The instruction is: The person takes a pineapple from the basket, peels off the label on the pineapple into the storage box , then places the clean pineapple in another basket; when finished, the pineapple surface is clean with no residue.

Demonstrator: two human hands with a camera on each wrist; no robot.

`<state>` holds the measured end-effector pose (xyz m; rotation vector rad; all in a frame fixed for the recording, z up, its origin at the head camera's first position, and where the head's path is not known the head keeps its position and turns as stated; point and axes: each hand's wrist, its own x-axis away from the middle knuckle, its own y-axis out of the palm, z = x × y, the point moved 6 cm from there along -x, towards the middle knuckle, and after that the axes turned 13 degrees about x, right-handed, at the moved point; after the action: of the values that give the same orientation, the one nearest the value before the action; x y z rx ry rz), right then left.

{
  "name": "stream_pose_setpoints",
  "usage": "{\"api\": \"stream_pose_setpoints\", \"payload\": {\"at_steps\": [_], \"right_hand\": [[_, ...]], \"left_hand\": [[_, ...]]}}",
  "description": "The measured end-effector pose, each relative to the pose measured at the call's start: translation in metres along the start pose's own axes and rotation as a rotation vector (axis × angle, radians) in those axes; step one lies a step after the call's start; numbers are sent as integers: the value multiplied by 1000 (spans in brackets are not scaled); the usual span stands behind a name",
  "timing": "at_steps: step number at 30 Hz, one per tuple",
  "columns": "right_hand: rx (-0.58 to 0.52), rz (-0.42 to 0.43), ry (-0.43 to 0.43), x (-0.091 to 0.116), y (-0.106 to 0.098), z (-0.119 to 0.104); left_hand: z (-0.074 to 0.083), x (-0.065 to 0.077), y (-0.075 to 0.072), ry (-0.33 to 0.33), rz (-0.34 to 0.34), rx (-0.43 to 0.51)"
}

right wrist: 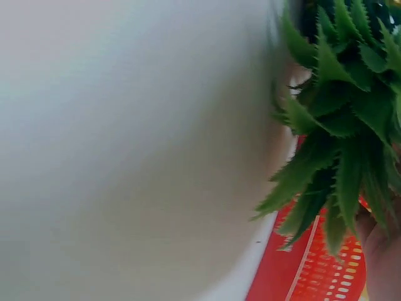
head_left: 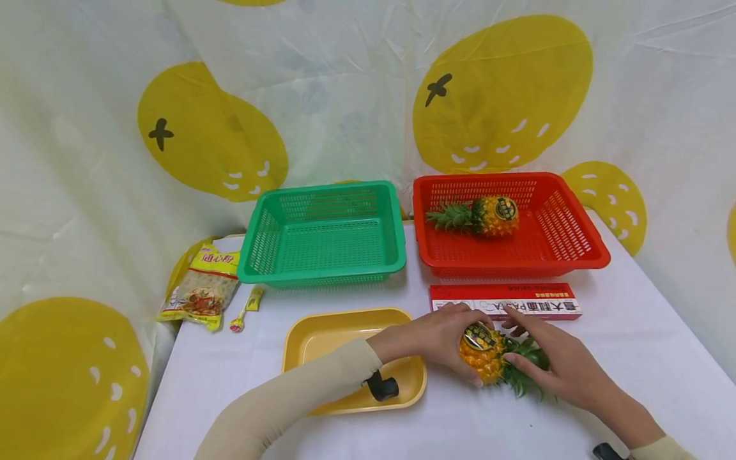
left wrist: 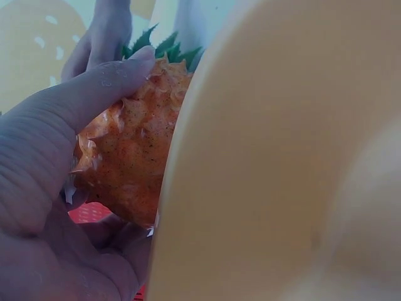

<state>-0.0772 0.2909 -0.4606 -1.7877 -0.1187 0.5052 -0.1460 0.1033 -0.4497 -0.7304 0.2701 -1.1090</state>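
A toy-sized pineapple with a black and gold label lies on the white table, its leafy crown to the right. My left hand grips its orange body, thumb on the near side, as the left wrist view also shows. Around the neck and crown my right hand holds it between thumb and fingers. Spiky green leaves fill the right of the right wrist view, hiding most of that hand. A rounded dark green patch shows under the right hand; what it is I cannot tell.
Behind the hands lies a red pasta box. A red basket holds another pineapple. Left of it stands a green basket. A yellow tray sits under my left forearm. A macaroni bag and lollipop lie far left.
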Motion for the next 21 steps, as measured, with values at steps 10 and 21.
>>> {"api": "stream_pose_setpoints", "payload": {"at_steps": [10,21], "right_hand": [[34,-24,-12,9,8,1],[67,3,-53,15,11,1]], "left_hand": [[1,0,0,-42,51,11],[0,-1,2,-16,35,56]]}}
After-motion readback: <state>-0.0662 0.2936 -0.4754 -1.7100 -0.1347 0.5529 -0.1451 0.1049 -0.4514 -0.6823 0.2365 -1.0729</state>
